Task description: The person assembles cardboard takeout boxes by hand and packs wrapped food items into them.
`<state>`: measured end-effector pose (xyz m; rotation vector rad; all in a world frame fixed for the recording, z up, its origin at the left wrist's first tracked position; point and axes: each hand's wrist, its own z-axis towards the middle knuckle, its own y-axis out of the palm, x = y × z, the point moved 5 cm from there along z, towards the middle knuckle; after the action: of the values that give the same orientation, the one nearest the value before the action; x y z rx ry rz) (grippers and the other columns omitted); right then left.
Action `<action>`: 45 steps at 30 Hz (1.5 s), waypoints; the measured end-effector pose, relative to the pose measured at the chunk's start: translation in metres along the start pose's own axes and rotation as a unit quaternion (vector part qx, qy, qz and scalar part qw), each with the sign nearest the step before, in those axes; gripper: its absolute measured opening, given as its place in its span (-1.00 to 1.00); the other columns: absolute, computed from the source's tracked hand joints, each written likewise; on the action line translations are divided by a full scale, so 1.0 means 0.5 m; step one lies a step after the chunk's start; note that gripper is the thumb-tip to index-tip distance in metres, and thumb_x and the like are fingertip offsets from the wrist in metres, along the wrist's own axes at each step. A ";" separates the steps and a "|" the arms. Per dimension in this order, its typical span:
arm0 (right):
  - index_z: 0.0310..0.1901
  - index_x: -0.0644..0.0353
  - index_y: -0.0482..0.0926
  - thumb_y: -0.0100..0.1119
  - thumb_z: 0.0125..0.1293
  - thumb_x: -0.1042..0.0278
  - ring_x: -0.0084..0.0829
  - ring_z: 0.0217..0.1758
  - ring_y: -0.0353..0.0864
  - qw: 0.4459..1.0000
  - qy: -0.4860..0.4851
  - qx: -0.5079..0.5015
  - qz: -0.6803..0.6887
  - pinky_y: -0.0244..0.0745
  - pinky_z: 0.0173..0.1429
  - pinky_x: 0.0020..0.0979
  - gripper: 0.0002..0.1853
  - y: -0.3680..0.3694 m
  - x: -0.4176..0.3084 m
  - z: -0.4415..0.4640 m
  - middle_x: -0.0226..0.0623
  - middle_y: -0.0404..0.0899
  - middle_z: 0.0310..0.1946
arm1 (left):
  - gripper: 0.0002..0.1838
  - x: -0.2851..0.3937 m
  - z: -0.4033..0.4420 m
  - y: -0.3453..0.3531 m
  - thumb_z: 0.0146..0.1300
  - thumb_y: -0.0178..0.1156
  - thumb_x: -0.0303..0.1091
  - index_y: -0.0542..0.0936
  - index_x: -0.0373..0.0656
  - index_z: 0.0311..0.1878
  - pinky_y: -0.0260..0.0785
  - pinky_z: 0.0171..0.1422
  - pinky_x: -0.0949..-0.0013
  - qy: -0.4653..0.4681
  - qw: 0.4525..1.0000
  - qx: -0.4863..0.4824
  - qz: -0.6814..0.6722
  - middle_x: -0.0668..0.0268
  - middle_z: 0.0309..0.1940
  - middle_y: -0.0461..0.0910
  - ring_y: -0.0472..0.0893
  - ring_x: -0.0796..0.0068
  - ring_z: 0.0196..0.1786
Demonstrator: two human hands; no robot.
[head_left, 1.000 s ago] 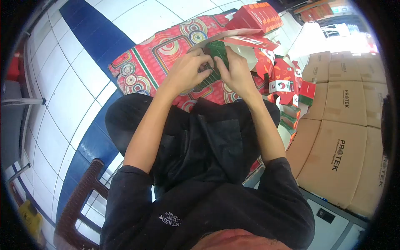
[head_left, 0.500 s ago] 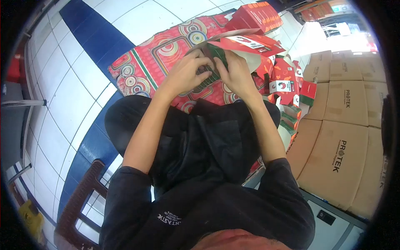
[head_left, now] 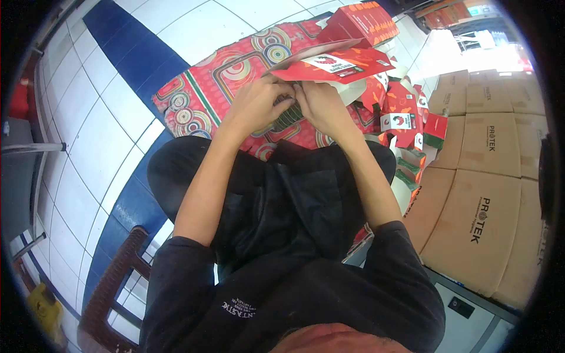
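Note:
A partly folded red cardboard box with a white label leans over the patterned red surface in front of me. Its green striped panel shows below my fingers. My left hand is curled at the box's left side, thumb toward the green panel. Close beside it, my right hand grips the box's near edge, its fingers bent inward at the fold. The fingertips of both hands meet near the middle, partly hidden by the raised red panel.
Several red and green boxes lie piled to the right, and another red box stands at the far edge of the patterned surface. Stacked brown cartons rise at the right. A brown stool is at the lower left.
My right hand has moved slightly left and closer to my left hand. The red panel has swung left and down over the fingers, showing more of its label; the green flap is now hidden.

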<state>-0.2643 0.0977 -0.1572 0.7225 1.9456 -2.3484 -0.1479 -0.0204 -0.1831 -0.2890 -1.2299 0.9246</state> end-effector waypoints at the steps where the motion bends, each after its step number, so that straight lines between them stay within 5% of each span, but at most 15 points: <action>1: 0.07 0.38 0.56 0.13 0.62 0.37 0.35 -0.08 0.70 1.000 0.001 0.000 -0.001 0.52 0.03 0.25 -0.78 -0.004 0.000 0.002 0.28 0.68 -0.22 | -0.79 -0.001 0.001 0.000 0.35 0.46 -0.22 0.87 -0.06 -0.05 0.64 0.07 0.02 0.007 1.000 0.008 0.018 0.15 -0.02 0.81 0.78 0.03 0.01; 16: -0.04 0.36 0.56 0.14 0.55 0.26 0.35 -0.05 0.70 0.995 -0.054 -0.076 0.035 0.56 0.06 0.26 -0.73 0.000 0.021 0.020 0.30 0.70 -0.17 | -0.84 0.003 -0.005 -0.001 0.31 0.46 -0.21 0.88 -0.02 -0.15 0.62 -0.07 -0.01 0.016 0.999 0.001 0.033 0.19 -0.21 0.86 0.80 0.05 -0.18; 19: 0.01 0.36 0.62 0.20 0.53 0.26 0.28 -0.09 0.72 0.986 0.034 -0.164 0.020 0.58 0.02 0.20 -0.72 -0.047 0.027 0.005 0.22 0.72 -0.13 | -0.84 0.014 -0.007 -0.007 0.31 0.46 -0.21 0.88 -0.03 -0.15 0.63 -0.06 0.00 0.020 0.999 0.022 0.020 0.19 -0.22 0.86 0.81 0.05 -0.18; 21: 0.09 0.35 0.67 0.27 0.51 0.30 0.16 -0.11 0.72 0.990 0.018 0.107 0.088 0.58 0.00 0.14 -0.70 -0.106 0.069 -0.013 0.11 0.74 -0.10 | -0.83 0.005 -0.008 -0.006 0.32 0.46 -0.22 0.88 -0.04 -0.14 0.64 -0.05 0.01 0.013 1.000 0.014 0.020 0.19 -0.22 0.86 0.81 0.04 -0.18; 22: 0.09 0.35 0.67 0.27 0.51 0.30 0.16 -0.11 0.72 0.991 0.018 0.105 0.087 0.58 0.00 0.14 -0.70 -0.107 0.091 -0.014 0.11 0.74 -0.10 | -0.83 0.003 -0.007 -0.002 0.33 0.45 -0.22 0.88 -0.05 -0.13 0.64 -0.04 0.02 0.010 1.000 0.005 0.019 0.19 -0.23 0.86 0.81 0.04 -0.18; 24: 0.16 0.34 0.68 0.31 0.50 0.36 0.03 -0.11 0.70 0.932 -0.033 0.339 -0.120 0.60 -0.02 0.03 -0.70 -0.151 0.124 -0.024 0.03 0.73 -0.06 | -0.83 -0.001 -0.003 0.004 0.33 0.45 -0.22 0.89 -0.05 -0.12 0.65 -0.03 0.02 0.008 1.000 -0.003 0.012 0.18 -0.22 0.86 0.82 0.04 -0.18; 30: 0.15 0.31 0.69 0.37 0.47 0.39 0.10 -0.13 0.79 0.964 0.085 0.253 0.013 0.63 -0.04 -0.01 -0.71 -0.119 0.238 0.004 0.08 0.79 -0.13 | -0.83 0.000 -0.004 0.006 0.35 0.44 -0.23 0.88 -0.06 -0.13 0.66 0.02 0.00 0.018 1.000 -0.006 0.003 0.14 -0.23 0.86 0.82 0.00 -0.18; 45: 0.13 0.35 0.70 0.33 0.48 0.43 0.14 -0.18 0.82 0.977 0.060 0.205 -0.026 0.65 -0.04 -0.01 -0.73 -0.110 0.253 0.030 0.12 0.80 -0.20 | -0.84 0.009 -0.001 -0.002 0.36 0.42 -0.27 0.88 -0.10 -0.17 0.65 0.06 -0.03 -0.007 1.000 -0.017 -0.018 0.15 -0.16 0.86 0.81 -0.06 -0.14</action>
<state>-0.3986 0.1319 -0.1488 0.8553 1.5420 -2.8405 -0.1465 -0.0175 -0.1795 -0.2870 -1.2615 0.8766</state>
